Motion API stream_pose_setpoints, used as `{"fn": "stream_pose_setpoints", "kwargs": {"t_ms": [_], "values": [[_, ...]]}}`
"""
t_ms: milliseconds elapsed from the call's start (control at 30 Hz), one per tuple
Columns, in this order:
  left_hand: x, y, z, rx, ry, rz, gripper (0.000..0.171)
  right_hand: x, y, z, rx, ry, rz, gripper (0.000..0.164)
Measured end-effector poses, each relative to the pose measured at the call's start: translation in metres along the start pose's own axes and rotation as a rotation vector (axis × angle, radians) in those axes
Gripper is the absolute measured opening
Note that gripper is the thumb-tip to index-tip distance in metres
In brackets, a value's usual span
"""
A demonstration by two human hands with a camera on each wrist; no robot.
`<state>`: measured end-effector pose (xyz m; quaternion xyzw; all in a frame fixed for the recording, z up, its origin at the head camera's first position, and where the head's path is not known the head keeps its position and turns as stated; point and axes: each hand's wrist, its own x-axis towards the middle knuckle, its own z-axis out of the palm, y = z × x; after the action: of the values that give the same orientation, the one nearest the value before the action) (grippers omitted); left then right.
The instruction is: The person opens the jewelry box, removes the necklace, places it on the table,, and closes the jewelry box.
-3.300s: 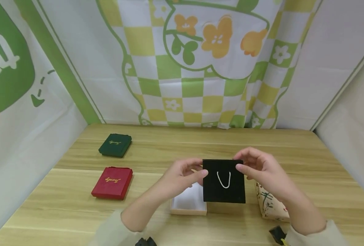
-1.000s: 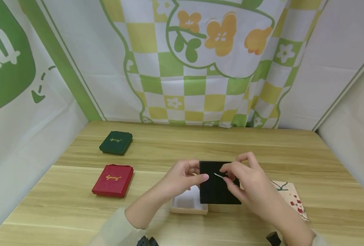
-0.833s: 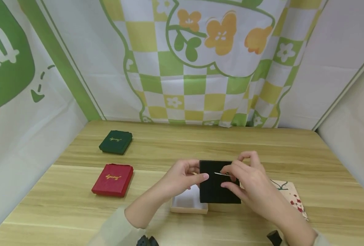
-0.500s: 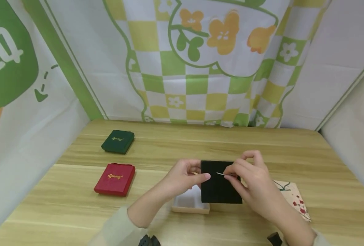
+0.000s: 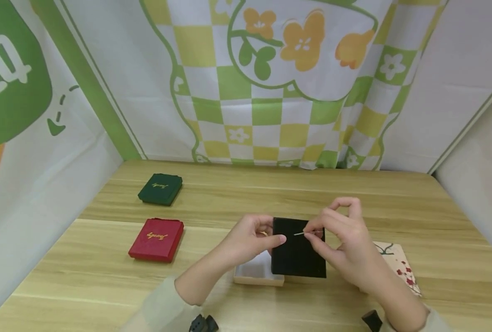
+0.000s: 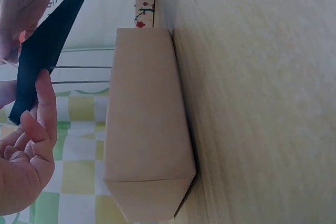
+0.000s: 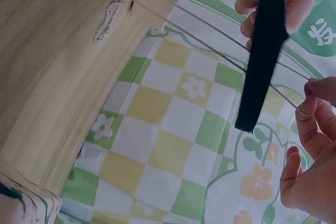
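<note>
My left hand [image 5: 250, 237] grips a square black jewellery pad [image 5: 296, 260] by its left edge, thumb on the front face. With thumb and forefinger my right hand [image 5: 347, 240] pinches a thin silver chain [image 5: 299, 234] at the pad's front. Two strands of that chain [image 7: 210, 45] pass through the pad and run down behind it in the right wrist view, where a loop lies on the table. Below the pad stands an open cream box [image 5: 258, 280] with a white inside, partly hidden by the left hand and the pad.
A cream lid with a red blossom pattern [image 5: 404, 269] lies at the right, partly behind my right forearm. On the left of the wooden table [image 5: 84, 272] are a red jewellery box [image 5: 156, 240] and, farther back, a dark green one [image 5: 160, 189]. A checked curtain [image 5: 267, 124] hangs behind.
My right hand has left the pad's right edge and now pinches the chain, which earlier lay as a loop on its face. Lately the right hand has drawn slightly toward the right.
</note>
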<state>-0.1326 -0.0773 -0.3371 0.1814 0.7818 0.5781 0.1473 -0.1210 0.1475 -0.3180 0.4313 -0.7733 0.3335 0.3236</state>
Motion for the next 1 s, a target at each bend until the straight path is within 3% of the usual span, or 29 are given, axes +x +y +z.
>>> {"fn": "stream_pose_setpoints", "kwargs": {"t_ms": [100,233,367,567,1000], "values": [[0.001,0.0,0.0,0.011,0.006,0.0,0.023,-0.001,0.0,-0.002,0.016,-0.008,0.041,0.029],[0.002,-0.001,0.0,0.015,0.009,-0.006,0.023,-0.004,-0.001,-0.005,0.037,-0.001,0.1,0.007],[0.002,-0.001,0.0,0.012,0.012,-0.007,0.019,-0.005,-0.002,-0.008,0.057,0.012,0.142,0.037],[0.002,-0.003,0.0,0.007,0.012,-0.023,0.017,0.0,-0.005,-0.013,0.067,0.019,0.171,0.036],[0.003,-0.006,-0.001,0.014,0.014,-0.047,0.028,0.022,-0.006,-0.024,0.07,0.064,0.13,0.029]]}}
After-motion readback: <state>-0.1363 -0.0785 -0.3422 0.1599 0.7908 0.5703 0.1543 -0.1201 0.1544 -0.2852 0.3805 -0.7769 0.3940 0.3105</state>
